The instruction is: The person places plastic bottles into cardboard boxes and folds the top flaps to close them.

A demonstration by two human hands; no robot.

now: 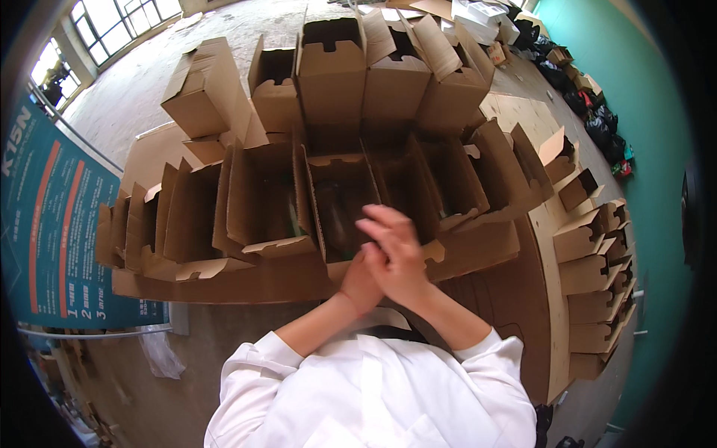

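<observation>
R hand (pixel 399 261) blurry; L hand (pixel 361 282) pt. hidden behind.

person's forearms (pixel 314 327) bare, converging ahead of torso (pixel 373 396) | right hand (pixel 397 257) uppermost, fingers (pixel 390 218) extended, slightly apart, blurred, pointing toward upper left | left hand (pixel 361 284) partly behind right, its fingers mostly hidden

Teal printed display board (pixel 54 224) at left, multi-paned window (pixel 127 31) beyond, black plastic bags (pixel 600 131) beside flat green wall (pixel 653 164).

Fisheye view from the head, downward over nearby hands (pixel 397 260).
</observation>
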